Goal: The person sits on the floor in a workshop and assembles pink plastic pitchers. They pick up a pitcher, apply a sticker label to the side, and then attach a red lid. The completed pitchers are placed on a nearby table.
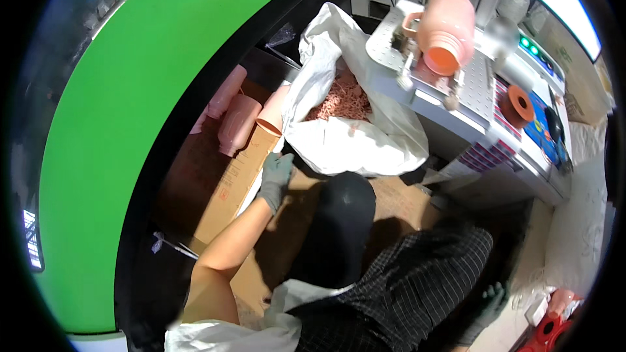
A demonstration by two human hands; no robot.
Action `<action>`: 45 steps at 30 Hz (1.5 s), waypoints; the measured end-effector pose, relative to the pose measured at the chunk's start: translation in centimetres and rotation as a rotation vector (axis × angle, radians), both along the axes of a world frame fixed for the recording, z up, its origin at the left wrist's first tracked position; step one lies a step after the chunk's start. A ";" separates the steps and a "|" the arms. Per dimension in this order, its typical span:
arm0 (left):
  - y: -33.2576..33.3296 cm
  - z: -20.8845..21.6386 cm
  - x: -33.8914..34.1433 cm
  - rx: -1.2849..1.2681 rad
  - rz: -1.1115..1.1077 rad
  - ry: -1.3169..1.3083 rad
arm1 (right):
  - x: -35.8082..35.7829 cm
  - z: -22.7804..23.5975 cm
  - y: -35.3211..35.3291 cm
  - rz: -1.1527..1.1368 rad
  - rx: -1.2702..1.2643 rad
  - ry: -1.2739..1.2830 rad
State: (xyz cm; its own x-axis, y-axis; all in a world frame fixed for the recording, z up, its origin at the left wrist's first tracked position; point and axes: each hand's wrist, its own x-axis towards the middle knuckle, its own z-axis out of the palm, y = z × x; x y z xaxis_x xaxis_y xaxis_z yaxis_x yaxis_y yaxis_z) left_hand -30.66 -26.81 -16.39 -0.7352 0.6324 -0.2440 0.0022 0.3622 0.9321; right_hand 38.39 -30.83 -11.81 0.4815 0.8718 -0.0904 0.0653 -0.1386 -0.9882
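Note:
My left hand (276, 179), in a grey-green glove, is closed over the edge of a long cardboard box (225, 192) on the left. Inside this box lie several pink bottles (238, 124); one pink bottle (274, 111) rests with its open mouth toward my left hand. Low on the right, my right hand (490, 309), gloved too, hangs beside my knee with its fingers apart and nothing in them. Another pink bottle (448, 26), with a handle, lies tilted on a perforated metal plate (471, 94), its mouth facing me.
A white sack (355, 146) holding pink shreds (342, 99) stands between the box and the machine bench. An orange-brown tape roll (518, 105) sits on the bench under a lit screen (567, 0). A large green panel (124, 111) curves along the left. Red ring-shaped parts (549, 330) lie at lower right.

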 end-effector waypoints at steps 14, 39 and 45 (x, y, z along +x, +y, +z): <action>10.7 -12.0 -15.0 -0.032 0.423 0.038 | -20.3 8.7 5.8 0.272 0.253 -1.100; -4.0 18.0 26.6 0.567 -1.404 0.539 | -18.6 15.3 -3.8 0.859 0.206 -0.055; -4.6 18.4 31.3 0.558 -1.275 0.836 | -20.1 19.2 -5.7 0.737 0.085 -0.780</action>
State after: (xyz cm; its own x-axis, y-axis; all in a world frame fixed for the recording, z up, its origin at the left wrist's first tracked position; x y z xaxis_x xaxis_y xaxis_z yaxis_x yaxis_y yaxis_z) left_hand 0.61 -31.45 2.05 0.5050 0.7705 0.3889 0.5661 -0.6358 0.5247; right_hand 18.25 -36.51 7.36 -0.2668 0.9597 0.0885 0.7213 0.2598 -0.6420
